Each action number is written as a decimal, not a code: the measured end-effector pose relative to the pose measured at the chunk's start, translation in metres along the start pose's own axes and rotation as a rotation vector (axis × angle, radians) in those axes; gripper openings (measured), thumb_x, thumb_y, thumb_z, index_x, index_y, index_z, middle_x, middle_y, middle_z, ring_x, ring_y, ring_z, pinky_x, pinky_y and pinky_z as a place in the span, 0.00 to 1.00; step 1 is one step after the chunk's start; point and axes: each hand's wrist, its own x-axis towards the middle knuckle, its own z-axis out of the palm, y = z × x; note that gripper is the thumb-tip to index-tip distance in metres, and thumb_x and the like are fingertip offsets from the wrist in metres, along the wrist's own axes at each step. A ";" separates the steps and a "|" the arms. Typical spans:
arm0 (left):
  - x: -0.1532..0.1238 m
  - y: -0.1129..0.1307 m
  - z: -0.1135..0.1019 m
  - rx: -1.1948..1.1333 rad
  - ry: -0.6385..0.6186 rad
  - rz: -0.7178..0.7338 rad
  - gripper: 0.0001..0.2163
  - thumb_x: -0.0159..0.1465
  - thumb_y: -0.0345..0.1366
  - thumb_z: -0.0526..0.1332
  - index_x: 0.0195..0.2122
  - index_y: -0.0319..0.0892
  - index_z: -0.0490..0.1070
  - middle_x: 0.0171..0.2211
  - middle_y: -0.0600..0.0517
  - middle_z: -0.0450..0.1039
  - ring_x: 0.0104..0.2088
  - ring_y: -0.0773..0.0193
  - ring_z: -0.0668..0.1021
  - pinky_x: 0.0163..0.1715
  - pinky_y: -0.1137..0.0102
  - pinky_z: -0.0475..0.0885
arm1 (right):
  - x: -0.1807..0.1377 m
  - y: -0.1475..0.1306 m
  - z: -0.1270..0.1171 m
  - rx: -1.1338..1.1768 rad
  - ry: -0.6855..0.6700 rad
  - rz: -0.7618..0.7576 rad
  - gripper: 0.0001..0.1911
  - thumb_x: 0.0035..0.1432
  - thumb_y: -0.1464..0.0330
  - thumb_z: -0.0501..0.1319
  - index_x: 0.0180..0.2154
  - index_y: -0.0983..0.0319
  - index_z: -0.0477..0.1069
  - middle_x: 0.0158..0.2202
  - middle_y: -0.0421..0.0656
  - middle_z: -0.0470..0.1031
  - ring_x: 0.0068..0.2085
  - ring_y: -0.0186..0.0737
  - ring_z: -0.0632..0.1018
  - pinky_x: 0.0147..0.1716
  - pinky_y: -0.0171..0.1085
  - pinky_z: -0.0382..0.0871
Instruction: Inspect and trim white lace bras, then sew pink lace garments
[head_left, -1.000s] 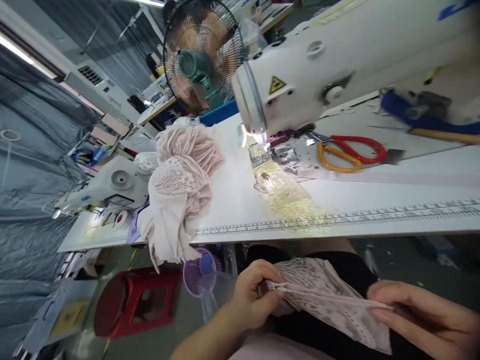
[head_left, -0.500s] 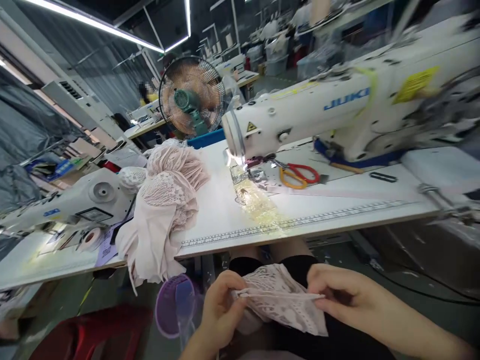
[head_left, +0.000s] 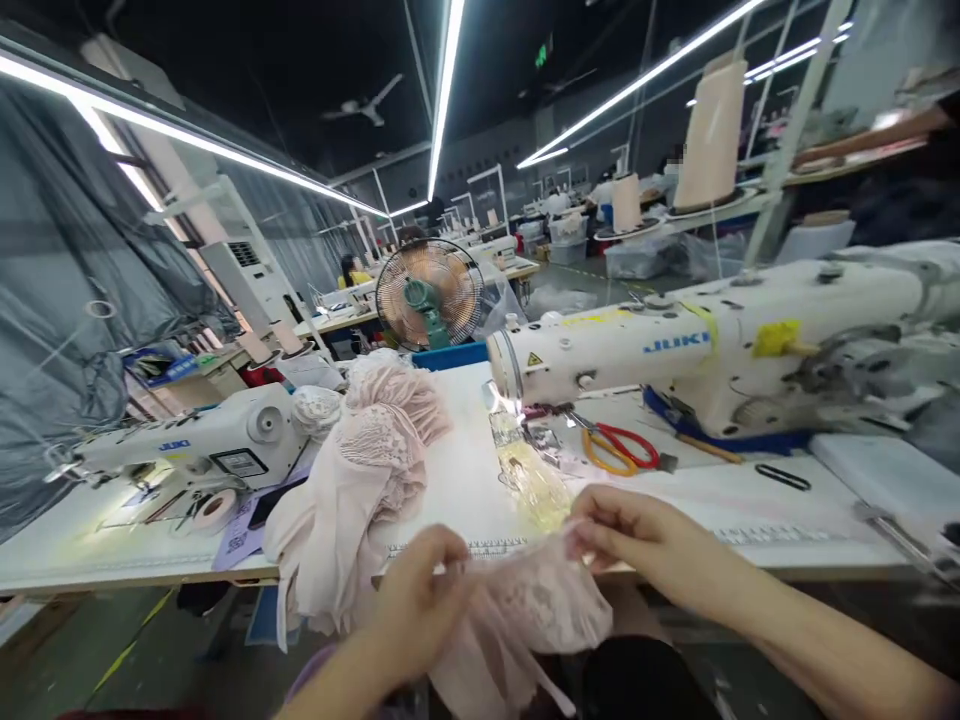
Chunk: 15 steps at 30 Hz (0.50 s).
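A pale pink lace garment piece [head_left: 551,600] hangs between my two hands at the front edge of the sewing table [head_left: 465,420]. My left hand [head_left: 427,590] pinches its left end, somewhat blurred. At the other end, my right hand [head_left: 619,530] grips the upper edge between thumb and fingers. Folds and a narrow strip dangle below, over my lap. Just beyond my right hand is the sewing machine [head_left: 600,350], its lamp lighting the needle area. Left of my left hand, a heap of similar pink lace pieces [head_left: 360,460] droops over the table edge.
Scissors with red and orange handles [head_left: 619,448] lie beside the machine bed. A second sewing machine [head_left: 225,440] stands to the left, near a tape roll [head_left: 215,510]. Behind the table is a fan [head_left: 429,295]. A ruler strip [head_left: 495,548] runs along the front edge.
Both hands have lifted the lace piece from my lap to the table edge, and it now hangs looser. My view has tilted upward, showing more ceiling.
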 end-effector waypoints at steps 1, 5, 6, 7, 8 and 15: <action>0.016 0.007 -0.017 0.093 0.037 0.040 0.03 0.61 0.32 0.54 0.31 0.40 0.65 0.28 0.51 0.69 0.29 0.66 0.71 0.29 0.72 0.68 | 0.014 -0.013 -0.004 -0.048 0.027 -0.096 0.22 0.52 0.49 0.59 0.31 0.63 0.64 0.31 0.44 0.73 0.35 0.38 0.74 0.35 0.36 0.70; 0.054 0.032 -0.066 0.511 0.181 0.394 0.04 0.61 0.29 0.54 0.36 0.40 0.66 0.33 0.49 0.72 0.33 0.64 0.73 0.33 0.69 0.68 | 0.053 -0.046 -0.017 -0.222 0.130 -0.442 0.15 0.58 0.55 0.56 0.33 0.61 0.66 0.45 0.49 0.72 0.46 0.43 0.73 0.43 0.41 0.68; 0.055 0.034 -0.066 0.615 0.157 0.491 0.05 0.61 0.28 0.53 0.37 0.39 0.66 0.34 0.48 0.72 0.34 0.62 0.73 0.35 0.68 0.68 | 0.058 -0.043 -0.020 -0.288 0.147 -0.499 0.12 0.59 0.58 0.54 0.34 0.60 0.66 0.47 0.49 0.71 0.47 0.44 0.72 0.44 0.41 0.68; 0.054 0.032 -0.061 0.702 0.106 0.564 0.06 0.62 0.27 0.52 0.37 0.38 0.67 0.34 0.47 0.72 0.36 0.61 0.73 0.37 0.66 0.67 | 0.061 -0.035 -0.022 -0.365 0.161 -0.548 0.09 0.60 0.61 0.54 0.34 0.60 0.65 0.47 0.49 0.71 0.48 0.44 0.72 0.44 0.42 0.67; 0.051 0.026 -0.051 0.762 0.042 0.611 0.06 0.62 0.26 0.52 0.37 0.38 0.67 0.34 0.47 0.73 0.36 0.60 0.73 0.38 0.65 0.67 | 0.064 -0.021 -0.025 -0.448 0.160 -0.581 0.06 0.59 0.64 0.53 0.34 0.60 0.65 0.47 0.48 0.71 0.49 0.44 0.72 0.45 0.42 0.67; -0.001 -0.055 0.074 0.668 -0.159 0.512 0.10 0.65 0.29 0.48 0.34 0.36 0.68 0.28 0.48 0.71 0.30 0.62 0.72 0.30 0.66 0.64 | 0.058 0.096 -0.028 -0.645 -0.020 -0.319 0.07 0.52 0.73 0.50 0.31 0.60 0.65 0.39 0.46 0.75 0.40 0.41 0.75 0.38 0.39 0.69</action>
